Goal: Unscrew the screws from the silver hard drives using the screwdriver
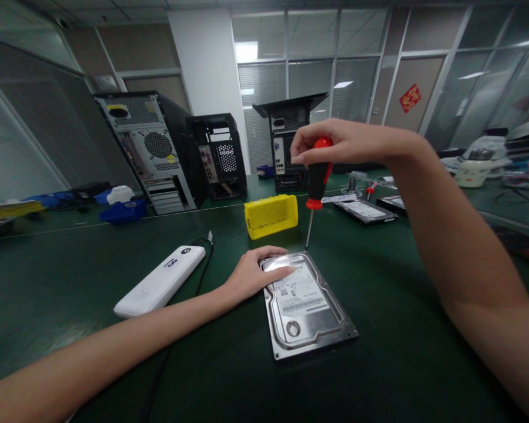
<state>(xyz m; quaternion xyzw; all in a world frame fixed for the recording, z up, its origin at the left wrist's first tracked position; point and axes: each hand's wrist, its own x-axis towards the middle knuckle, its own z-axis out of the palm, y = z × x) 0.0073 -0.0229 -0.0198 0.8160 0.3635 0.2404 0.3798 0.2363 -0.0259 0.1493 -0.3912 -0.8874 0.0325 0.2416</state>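
A silver hard drive with a white label lies flat on the green table. My left hand grips its far left corner, thumb on the label and fingers along the far edge. My right hand is closed around the top of a red and black screwdriver, which stands nearly upright. The screwdriver's tip meets the drive at its far right corner; a screw there is too small to make out. Just beyond the drive, a yellow bin rests on its side with small dark bits inside.
A white power bank with a black cable lies left of the drive. Computer cases stand along the back. Another hard drive and a second screwdriver lie behind my right forearm. A blue bin sits far left.
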